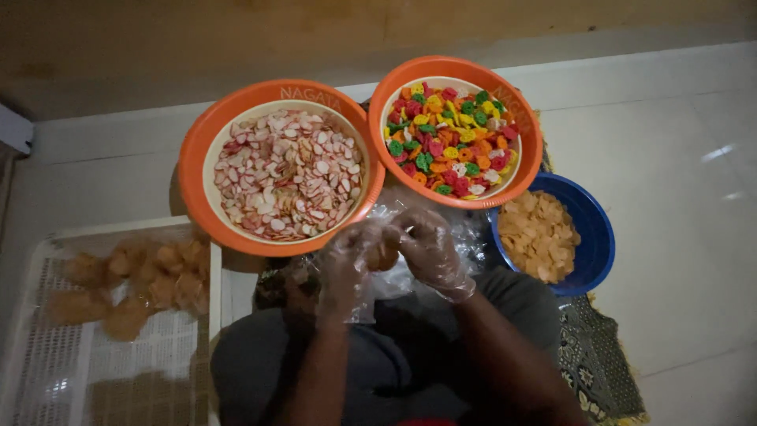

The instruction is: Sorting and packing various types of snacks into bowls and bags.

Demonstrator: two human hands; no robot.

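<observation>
Packing step in hand, by the look of it: left hand (347, 264) and right hand (430, 248), both in thin clear plastic gloves, brought together at lap level, fingers of both curled shut on a small clear plastic bag (384, 252) with a tan-orange lump of crackers inside. Judged next: closing or knotting the bag mouth, calling for a firm pinch and a twist without crushing the brittle pieces; blurred here, so exact grip hard to read.

Just beyond the left hand, an orange basin (197, 170) filled with pink-and-white cracker slices (288, 173). Just beyond the right hand, a second orange basin (530, 134) heaped with multicoloured flower-shaped crackers (451, 142). Off to the right of the right hand, a blue bowl (595, 237) of pale tan chips (538, 235). Well left of the left hand, a white slatted tray (47, 371) bearing filled bags of tan crackers (146, 276).
</observation>
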